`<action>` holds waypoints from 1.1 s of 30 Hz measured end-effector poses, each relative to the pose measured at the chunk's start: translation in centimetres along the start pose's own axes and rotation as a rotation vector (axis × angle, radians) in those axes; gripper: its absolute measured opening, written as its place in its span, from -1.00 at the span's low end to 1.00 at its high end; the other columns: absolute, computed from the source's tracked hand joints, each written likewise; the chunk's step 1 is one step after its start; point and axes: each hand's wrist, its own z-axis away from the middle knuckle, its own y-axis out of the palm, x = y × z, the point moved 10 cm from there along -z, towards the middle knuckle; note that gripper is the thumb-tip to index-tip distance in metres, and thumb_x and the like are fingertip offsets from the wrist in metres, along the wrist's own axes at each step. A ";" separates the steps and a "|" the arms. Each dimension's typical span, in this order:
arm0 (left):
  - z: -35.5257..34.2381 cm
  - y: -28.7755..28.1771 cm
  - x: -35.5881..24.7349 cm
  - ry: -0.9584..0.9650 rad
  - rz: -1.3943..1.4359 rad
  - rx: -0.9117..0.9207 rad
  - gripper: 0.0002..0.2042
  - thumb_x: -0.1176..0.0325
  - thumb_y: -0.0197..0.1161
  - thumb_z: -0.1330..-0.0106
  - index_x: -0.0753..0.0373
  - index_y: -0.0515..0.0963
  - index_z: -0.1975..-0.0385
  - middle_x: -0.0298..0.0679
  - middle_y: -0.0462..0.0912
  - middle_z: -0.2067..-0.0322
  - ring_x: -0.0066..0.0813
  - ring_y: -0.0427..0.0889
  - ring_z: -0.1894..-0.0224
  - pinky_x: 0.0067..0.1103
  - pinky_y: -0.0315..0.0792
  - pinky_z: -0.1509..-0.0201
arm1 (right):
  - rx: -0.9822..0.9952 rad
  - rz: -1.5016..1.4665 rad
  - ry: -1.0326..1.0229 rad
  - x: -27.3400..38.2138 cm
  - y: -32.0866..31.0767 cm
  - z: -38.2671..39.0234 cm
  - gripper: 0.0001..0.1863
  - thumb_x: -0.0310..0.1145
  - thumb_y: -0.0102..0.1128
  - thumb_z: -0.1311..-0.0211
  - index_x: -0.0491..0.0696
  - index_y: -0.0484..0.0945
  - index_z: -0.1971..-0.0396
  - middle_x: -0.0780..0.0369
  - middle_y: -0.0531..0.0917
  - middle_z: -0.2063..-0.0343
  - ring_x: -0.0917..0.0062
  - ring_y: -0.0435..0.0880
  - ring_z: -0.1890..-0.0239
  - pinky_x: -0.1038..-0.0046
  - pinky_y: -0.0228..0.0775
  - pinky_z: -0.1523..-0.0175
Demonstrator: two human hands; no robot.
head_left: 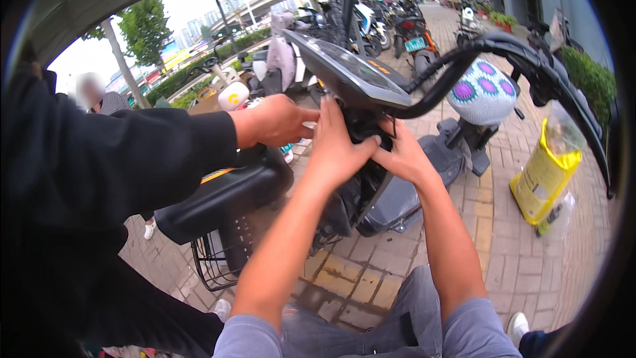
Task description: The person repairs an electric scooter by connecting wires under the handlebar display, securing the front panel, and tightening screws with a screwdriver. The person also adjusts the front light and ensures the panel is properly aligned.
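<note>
Both my hands are at the electric scooter's black housing, under its tilted dashboard [351, 69]. My left hand [338, 149] is closed round the housing's side, fingers pointing up and thumb reaching across. My right hand [407, 156] bends in from the other side, its thumb meeting the left one; the fingertips are partly hidden, and a thin black cable passes beside them. Just left of my left hand, another person's hand [281, 121] in a black sleeve [152, 159] reaches toward the same spot, its index finger at my fingers. The black handlebar [444, 86] curves over to the right.
A black padded seat [228, 195] and a wire basket [212, 265] stand at left. A seat with a crocheted flower cover [483, 93] is at right, and a yellow bag [543, 176] stands on the paving [371, 272]. Several parked scooters and motorbikes line the background.
</note>
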 end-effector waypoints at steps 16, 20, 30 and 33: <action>4.8 0.3 -2.9 -0.061 -0.090 -0.102 -0.29 0.14 0.21 -0.20 0.56 0.19 -0.22 0.27 0.16 -0.27 0.18 0.14 -0.33 -0.17 -0.06 -0.40 | 0.133 -0.654 0.457 -5.6 -0.9 0.1 -0.49 -0.31 0.19 -0.13 -0.05 0.42 -0.13 0.26 0.55 0.01 0.55 0.45 -0.07 0.34 0.26 -0.15; 4.8 0.1 -2.2 -0.072 0.016 -0.117 -0.29 0.16 0.24 -0.17 0.57 0.21 -0.21 0.24 0.24 -0.24 0.11 0.12 -0.35 -0.17 -0.15 -0.42 | 0.138 -0.418 0.504 -4.8 -1.1 -1.6 -0.61 -0.32 0.24 -0.13 0.02 0.50 0.00 0.32 0.60 0.16 0.55 0.52 0.05 0.28 0.40 0.05; 4.3 0.0 -2.4 -0.060 0.132 -0.128 -0.28 0.30 0.27 -0.16 0.56 0.14 -0.26 0.14 0.42 -0.12 -0.22 0.40 -0.21 -0.48 0.23 -0.28 | 0.207 -0.199 0.253 -3.0 -1.0 -4.5 -0.69 -0.53 0.30 -0.02 -0.14 0.53 0.18 0.28 0.58 0.43 0.56 0.58 0.42 0.48 0.39 0.58; 4.0 -0.1 -1.8 -0.065 0.202 -0.153 -0.30 0.36 0.26 -0.17 0.55 0.13 -0.27 0.09 0.40 -0.13 -0.27 0.41 -0.19 -0.49 0.23 -0.27 | 0.238 -0.144 0.257 -2.4 -0.8 -4.9 -0.75 -0.58 0.26 0.01 -0.19 0.55 0.26 0.30 0.56 0.49 0.60 0.53 0.47 0.49 0.36 0.55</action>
